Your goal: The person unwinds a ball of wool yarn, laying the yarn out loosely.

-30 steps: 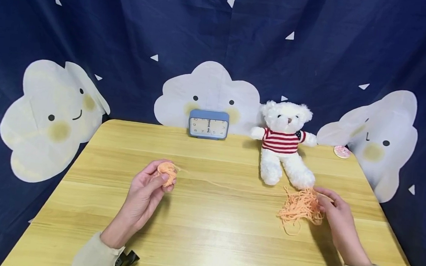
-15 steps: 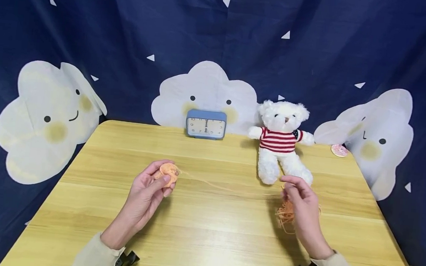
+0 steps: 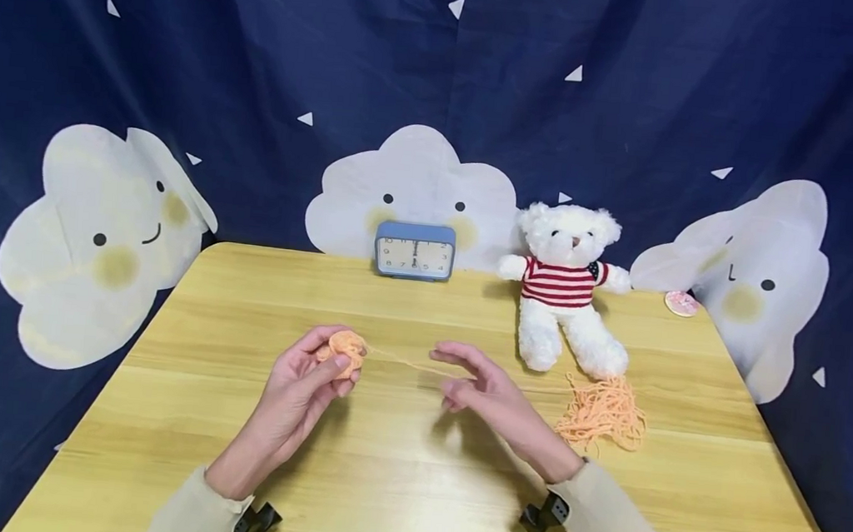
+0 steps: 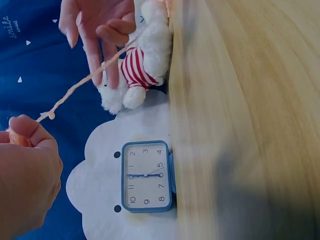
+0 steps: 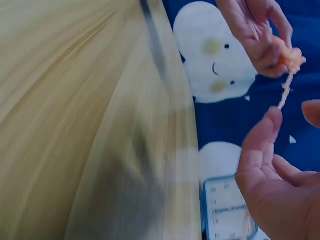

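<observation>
A small ball of orange yarn (image 3: 347, 352) is pinched between thumb and fingers of my left hand (image 3: 294, 402), held over the table. From it a single strand (image 4: 75, 90) runs rightward to a loose tangle of yarn (image 3: 606, 414) on the table. My right hand (image 3: 502, 401) hovers midway along that strand, its thumb apart from the other fingers. The strand passes by its fingers (image 5: 260, 140); in the right wrist view a fingertip overlaps it, and I cannot tell whether they touch. Most of the ball is hidden by the left hand in the left wrist view.
A white teddy bear (image 3: 560, 285) in a red-striped sweater sits at the back right, its foot by the tangle. A blue alarm clock (image 3: 414, 251) stands at the back edge. A pink round disc (image 3: 682, 304) lies in the far right corner of the wooden table (image 3: 409, 482).
My right hand has moved left, from beside the tangle, along the strand toward the left hand. The left hand with the yarn ball has shifted only slightly right.
</observation>
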Tool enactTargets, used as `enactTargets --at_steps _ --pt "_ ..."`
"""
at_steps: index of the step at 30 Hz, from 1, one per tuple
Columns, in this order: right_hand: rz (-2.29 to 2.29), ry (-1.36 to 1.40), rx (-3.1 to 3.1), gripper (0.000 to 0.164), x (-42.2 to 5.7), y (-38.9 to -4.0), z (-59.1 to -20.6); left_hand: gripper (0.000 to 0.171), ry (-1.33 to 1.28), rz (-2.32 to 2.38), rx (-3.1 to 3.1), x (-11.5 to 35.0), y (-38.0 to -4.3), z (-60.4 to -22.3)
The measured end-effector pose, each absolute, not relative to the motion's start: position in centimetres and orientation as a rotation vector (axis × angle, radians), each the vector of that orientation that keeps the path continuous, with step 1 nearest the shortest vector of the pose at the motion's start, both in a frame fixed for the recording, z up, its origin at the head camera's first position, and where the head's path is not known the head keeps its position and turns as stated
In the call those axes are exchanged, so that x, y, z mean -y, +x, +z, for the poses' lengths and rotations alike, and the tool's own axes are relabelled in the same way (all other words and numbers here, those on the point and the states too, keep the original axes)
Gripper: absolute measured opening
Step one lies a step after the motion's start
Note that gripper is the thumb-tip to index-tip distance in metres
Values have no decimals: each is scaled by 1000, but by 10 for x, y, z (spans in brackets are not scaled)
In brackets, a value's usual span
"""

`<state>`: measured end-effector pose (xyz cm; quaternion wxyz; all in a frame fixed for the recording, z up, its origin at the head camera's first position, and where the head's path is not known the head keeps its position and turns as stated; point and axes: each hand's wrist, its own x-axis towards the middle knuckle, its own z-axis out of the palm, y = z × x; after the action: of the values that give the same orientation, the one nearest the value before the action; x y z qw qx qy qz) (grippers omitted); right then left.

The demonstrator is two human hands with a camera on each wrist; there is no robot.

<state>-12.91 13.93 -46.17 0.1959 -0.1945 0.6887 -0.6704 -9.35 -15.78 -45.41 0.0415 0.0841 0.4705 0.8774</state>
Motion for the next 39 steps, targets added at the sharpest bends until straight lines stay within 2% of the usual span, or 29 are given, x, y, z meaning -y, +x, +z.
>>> enactTargets --at_steps 3,6,9,14,28,39 --pt "-1815 -535 -1891 56 -128 -130 -459 30 311 2680 -1405 157 -94 -455" --pt "-1781 -507 -1901 45 -126 -127 -455 31 364 2676 -1374 157 -95 -456" --pt "-1797 -507 -1946 33 -133 -125 -451 33 388 2672 -1371 158 -95 -457" --pt "-1947 -550 -2005 24 -155 -123 -445 34 373 2662 -1414 160 -94 -459" --pt "-2390 -475 -1831 29 -198 -115 -433 23 338 2683 -1424 162 -93 -460" --pt "-2510 -394 -1831 29 -222 -115 -433 27 245 2722 -1466 167 -91 -459"
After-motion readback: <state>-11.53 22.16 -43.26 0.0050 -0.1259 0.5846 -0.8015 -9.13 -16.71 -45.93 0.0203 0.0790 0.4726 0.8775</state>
